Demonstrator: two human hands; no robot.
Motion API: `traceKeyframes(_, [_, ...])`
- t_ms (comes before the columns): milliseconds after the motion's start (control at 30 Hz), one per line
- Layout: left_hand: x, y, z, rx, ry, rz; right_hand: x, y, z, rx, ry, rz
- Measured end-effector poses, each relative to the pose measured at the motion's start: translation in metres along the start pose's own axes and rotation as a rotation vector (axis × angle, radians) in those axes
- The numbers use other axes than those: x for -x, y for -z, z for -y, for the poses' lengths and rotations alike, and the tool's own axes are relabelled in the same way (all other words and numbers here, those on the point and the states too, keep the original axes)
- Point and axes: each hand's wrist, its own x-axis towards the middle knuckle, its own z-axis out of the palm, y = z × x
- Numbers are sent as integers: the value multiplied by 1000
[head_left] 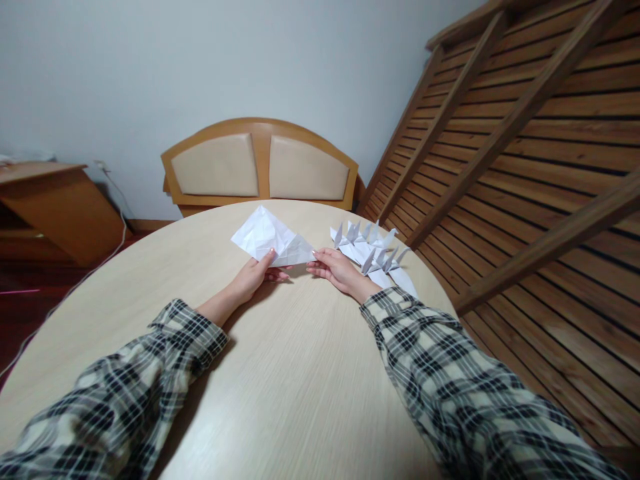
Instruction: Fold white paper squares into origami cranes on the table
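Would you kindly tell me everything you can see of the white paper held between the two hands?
The white paper is a thin, creased sheet folded into a roughly triangular shape, wide at the far left and tapering to a point on the right. It lies low over the wooden table. The left hand pinches its near edge, thumb on top; the right hand appears to pinch the pointed tip.

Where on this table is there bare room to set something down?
Bare: the broad left side of the table, left of the left hand, and the near middle between the plaid sleeves. Crowded: the right edge, where paper cranes sit just beyond the right hand, and the folded paper between both hands.
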Motion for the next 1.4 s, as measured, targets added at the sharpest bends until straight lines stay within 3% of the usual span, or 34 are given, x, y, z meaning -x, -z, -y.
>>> traceKeyframes(300, [0,2,1,-153,-49,13,-4,4,-4,-10,-3,8])
traceKeyframes(633, [1,-1,1,-112,-36,-28,-3,3,-4,-15,20,-31])
traceKeyframes(1100, [0,-1,3,-144,-155,-131,0,0,-3,122,16,113])
traceKeyframes(1400, [-1,2,5,-141,-193,-131,1,-2,-5,222,26,142])
